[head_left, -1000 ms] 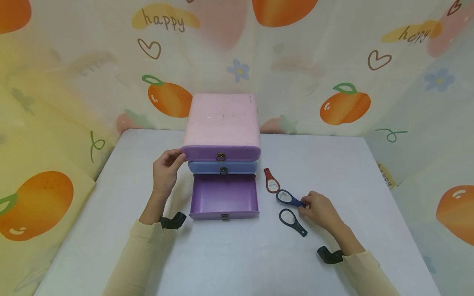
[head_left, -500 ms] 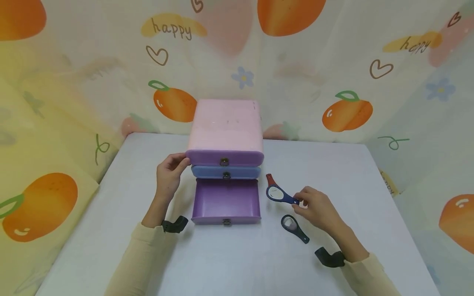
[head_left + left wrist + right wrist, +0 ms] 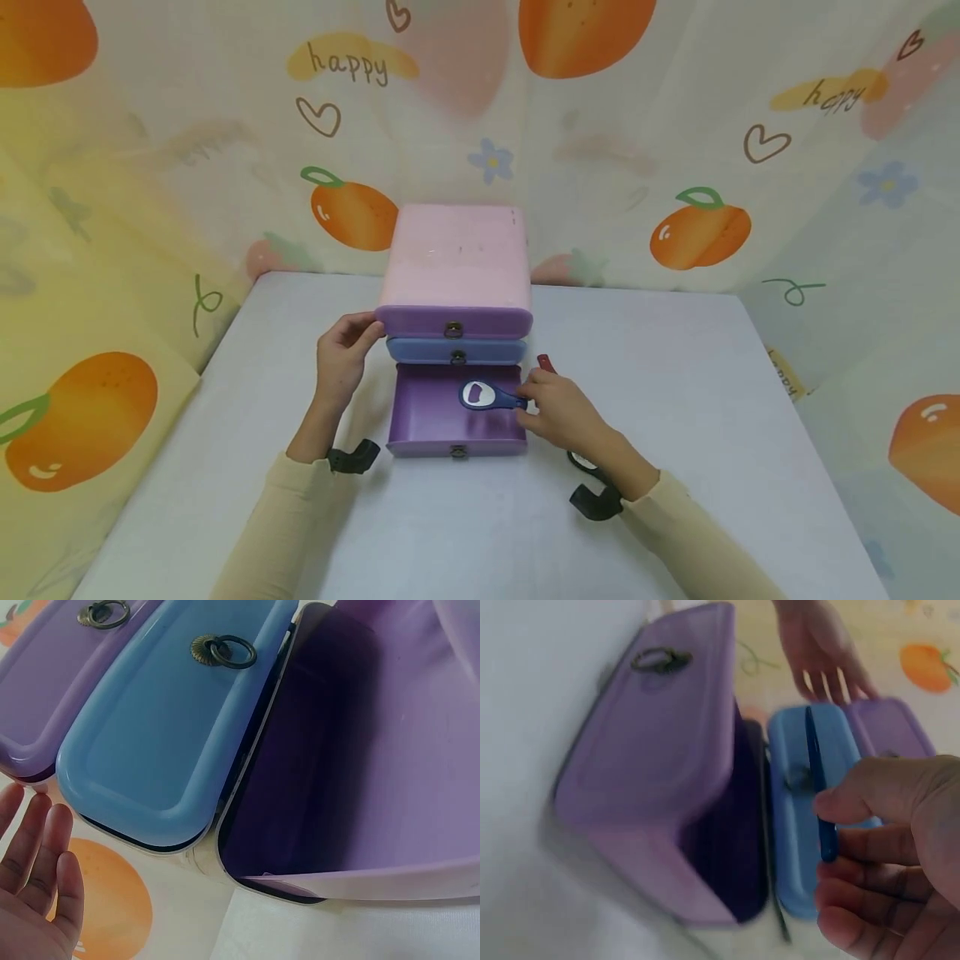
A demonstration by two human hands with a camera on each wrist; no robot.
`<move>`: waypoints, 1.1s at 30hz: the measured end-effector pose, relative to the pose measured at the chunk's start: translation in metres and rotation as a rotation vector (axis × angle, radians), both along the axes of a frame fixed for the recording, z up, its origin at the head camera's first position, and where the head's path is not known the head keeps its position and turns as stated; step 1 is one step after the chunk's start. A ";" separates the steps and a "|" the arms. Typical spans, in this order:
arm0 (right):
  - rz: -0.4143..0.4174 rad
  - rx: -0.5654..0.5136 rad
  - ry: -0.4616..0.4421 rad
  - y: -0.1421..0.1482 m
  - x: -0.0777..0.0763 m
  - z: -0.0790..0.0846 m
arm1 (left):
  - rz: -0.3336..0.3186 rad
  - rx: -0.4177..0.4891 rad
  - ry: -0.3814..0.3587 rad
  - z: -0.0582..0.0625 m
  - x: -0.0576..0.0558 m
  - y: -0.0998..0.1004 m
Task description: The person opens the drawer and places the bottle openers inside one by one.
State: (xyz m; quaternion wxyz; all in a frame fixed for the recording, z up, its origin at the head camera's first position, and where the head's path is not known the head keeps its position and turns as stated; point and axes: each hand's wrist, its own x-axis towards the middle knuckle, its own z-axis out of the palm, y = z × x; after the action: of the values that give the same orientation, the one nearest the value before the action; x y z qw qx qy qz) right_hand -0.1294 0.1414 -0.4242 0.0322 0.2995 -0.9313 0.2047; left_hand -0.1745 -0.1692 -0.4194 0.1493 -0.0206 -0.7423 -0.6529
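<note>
In the head view my right hand (image 3: 558,408) pinches a blue magnifying glass (image 3: 477,395) by its handle end. Its round lens hangs over the pulled-out purple bottom drawer (image 3: 457,448). Edge-on in the right wrist view, the magnifying glass (image 3: 815,750) lies between thumb and fingers. My left hand (image 3: 343,354) touches the left edge of the pink cabinet (image 3: 457,254) beside its closed purple top drawer (image 3: 412,321); in the left wrist view its fingers (image 3: 52,840) are loosely extended. A red handle (image 3: 546,363) shows behind my right hand, and a black magnifying glass (image 3: 579,461) is partly hidden under that wrist.
The closed blue middle drawer (image 3: 420,350) sits above the pulled-out one. Each drawer front has a brass ring pull. The white table (image 3: 660,350) ends at a patterned cloth backdrop (image 3: 585,192). Black wrist cameras jut from both wrists.
My right hand has lifted the blue magnifying glass off the table and carried it left over the pulled-out drawer. My left hand stays at the cabinet's edge.
</note>
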 end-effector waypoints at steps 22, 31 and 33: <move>-0.061 0.227 0.009 -0.093 -0.027 -0.039 | 0.024 0.024 0.034 -0.019 -0.009 -0.003; -0.137 0.213 -0.065 -0.111 -0.032 -0.051 | 0.042 0.055 0.017 -0.021 -0.012 -0.003; -0.161 0.216 -0.078 -0.114 -0.032 -0.053 | 0.043 0.053 0.025 -0.024 -0.014 -0.004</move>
State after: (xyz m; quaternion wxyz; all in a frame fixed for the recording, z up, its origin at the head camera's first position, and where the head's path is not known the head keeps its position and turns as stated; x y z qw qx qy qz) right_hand -0.1615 0.0271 -0.4772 -0.0201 0.2176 -0.9695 0.1113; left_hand -0.1881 -0.1728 -0.4434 0.1730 -0.0086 -0.7229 -0.6689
